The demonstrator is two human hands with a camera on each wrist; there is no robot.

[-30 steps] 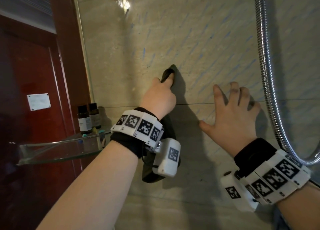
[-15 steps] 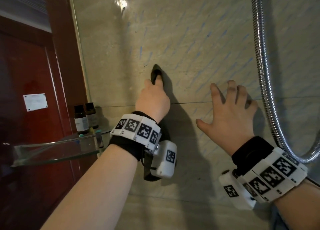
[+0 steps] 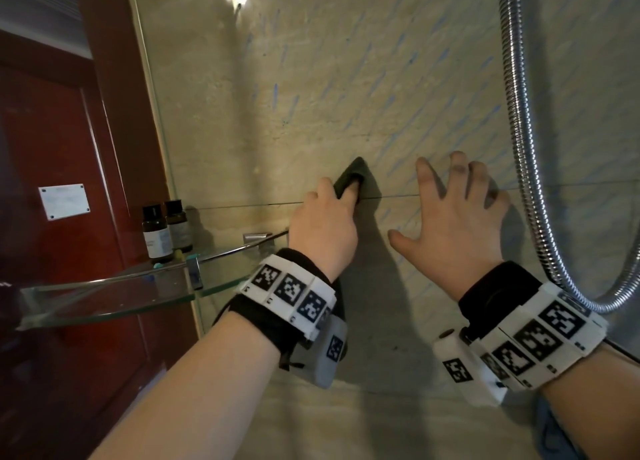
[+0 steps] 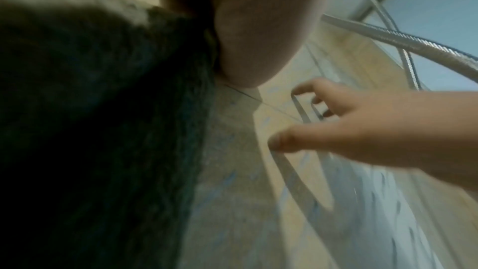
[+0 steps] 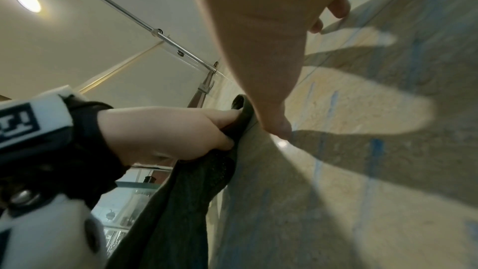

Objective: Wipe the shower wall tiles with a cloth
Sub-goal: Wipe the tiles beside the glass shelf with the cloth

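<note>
Bathroom shower stall, tiled wall (image 3: 346,61), metal shower hose (image 3: 519,113), glass shelf (image 3: 104,297)

Head camera looks forward and down at the tiled shower wall (image 3: 346,79) from close range; both wrist cameras, nearly against it, angle upward, sharing its blue-streaked tiles and each other's hand.

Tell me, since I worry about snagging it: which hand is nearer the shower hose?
Right. The right hand is spread on the wall tiles just beside the shower hose; the left hand, gripping the cloth, is farther off.
</note>
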